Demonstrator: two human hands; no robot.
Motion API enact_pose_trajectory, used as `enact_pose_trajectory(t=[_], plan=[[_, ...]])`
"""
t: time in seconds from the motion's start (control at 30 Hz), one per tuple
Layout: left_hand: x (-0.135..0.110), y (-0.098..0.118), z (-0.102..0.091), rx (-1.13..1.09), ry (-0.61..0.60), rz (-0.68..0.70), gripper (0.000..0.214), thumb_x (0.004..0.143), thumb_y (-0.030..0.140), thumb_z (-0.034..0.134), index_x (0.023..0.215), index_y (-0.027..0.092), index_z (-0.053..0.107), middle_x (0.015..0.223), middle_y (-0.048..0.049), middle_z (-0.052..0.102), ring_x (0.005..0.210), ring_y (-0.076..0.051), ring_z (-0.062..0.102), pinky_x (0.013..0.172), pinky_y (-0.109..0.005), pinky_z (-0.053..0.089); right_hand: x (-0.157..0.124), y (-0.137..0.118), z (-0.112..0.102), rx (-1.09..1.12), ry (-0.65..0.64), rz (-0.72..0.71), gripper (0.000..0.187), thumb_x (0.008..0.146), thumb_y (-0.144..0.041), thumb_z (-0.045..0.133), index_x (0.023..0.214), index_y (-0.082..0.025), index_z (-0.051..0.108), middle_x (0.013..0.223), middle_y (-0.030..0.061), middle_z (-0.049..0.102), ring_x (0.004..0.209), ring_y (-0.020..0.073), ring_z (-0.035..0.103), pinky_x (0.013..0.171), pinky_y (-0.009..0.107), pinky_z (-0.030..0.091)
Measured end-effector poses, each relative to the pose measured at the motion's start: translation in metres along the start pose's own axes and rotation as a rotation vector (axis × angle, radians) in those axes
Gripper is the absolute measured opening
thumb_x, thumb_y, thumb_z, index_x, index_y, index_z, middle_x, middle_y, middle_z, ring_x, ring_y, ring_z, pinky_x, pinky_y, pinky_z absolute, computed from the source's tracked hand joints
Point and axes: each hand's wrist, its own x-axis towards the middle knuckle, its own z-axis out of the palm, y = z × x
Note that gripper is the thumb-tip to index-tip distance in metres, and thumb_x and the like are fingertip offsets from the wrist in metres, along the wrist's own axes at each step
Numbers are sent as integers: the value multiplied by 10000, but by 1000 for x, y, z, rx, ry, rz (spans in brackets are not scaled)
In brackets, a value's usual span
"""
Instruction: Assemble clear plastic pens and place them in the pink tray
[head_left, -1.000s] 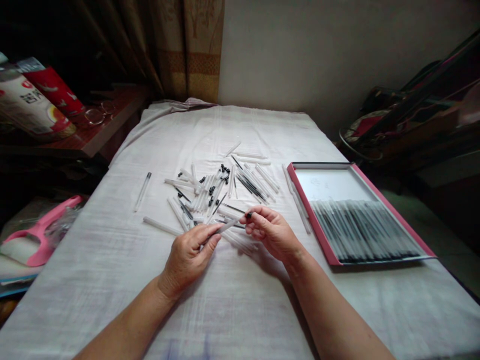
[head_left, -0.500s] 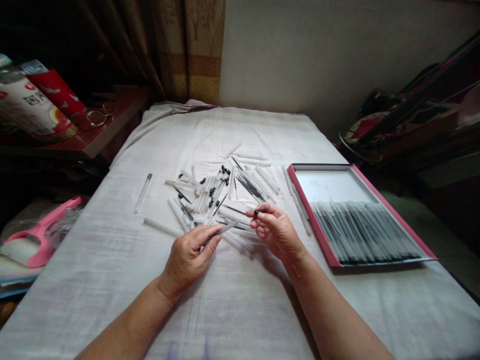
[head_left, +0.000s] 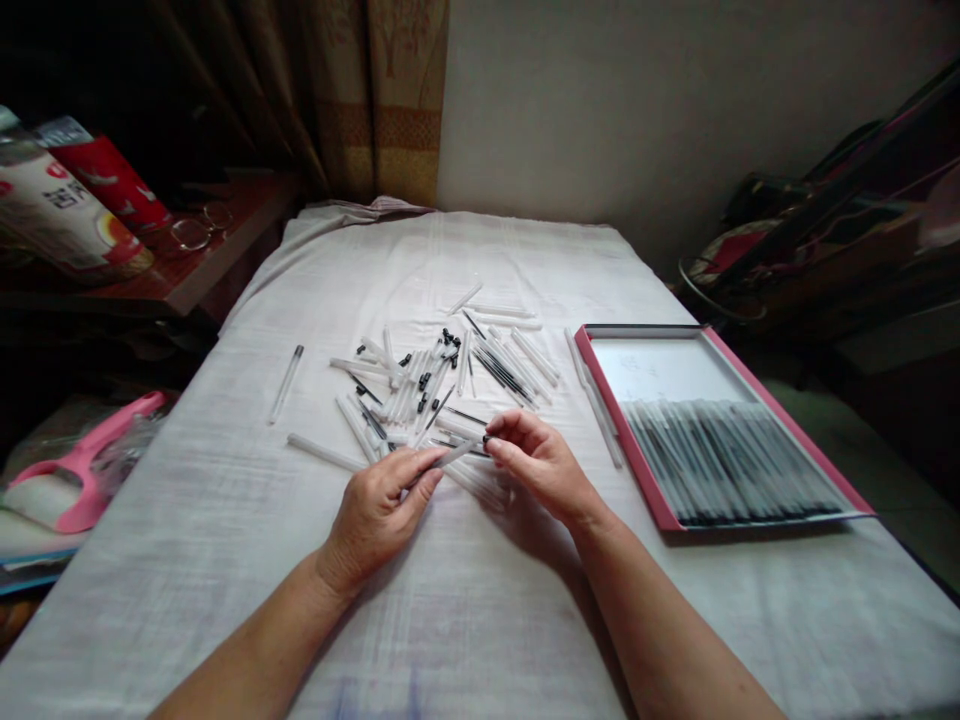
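My left hand (head_left: 390, 505) is closed around a translucent pen barrel (head_left: 456, 453), whose free end points up and to the right. Between the thumb and fingertips of my right hand (head_left: 538, 462) is a small black pen plug (head_left: 487, 440), held right at that end of the barrel; whether it has entered the tube I cannot tell. Just beyond my hands lies a loose pile of clear pen barrels (head_left: 405, 390), dark refills (head_left: 501, 375) and small black plugs (head_left: 450, 340).
To the right sits a pink-edged box (head_left: 652, 470) with a row of pens (head_left: 727, 460) inside. One black-ended pen (head_left: 286, 385) lies apart at left. A side table (head_left: 202, 275) holds a bottle (head_left: 67, 215) and glasses (head_left: 193, 233). A pink-handled object (head_left: 90, 460) is at the left edge.
My right hand has moved left and slightly down, bringing the black plug to the end of the barrel. My left hand has stayed in place.
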Motion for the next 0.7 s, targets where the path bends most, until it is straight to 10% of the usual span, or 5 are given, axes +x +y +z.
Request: enact_pose_trajectory(t=[0.7], plan=[[-2,-3,1,32,-67,25,232,917,217,572,1120,202,683,969,-48,752,888,-150,709,822,-237,560,0,11,-3,-191,-72,-179,160,786,-314,671,885,-190,643,794,17,654,723,134,596,680,264,474]])
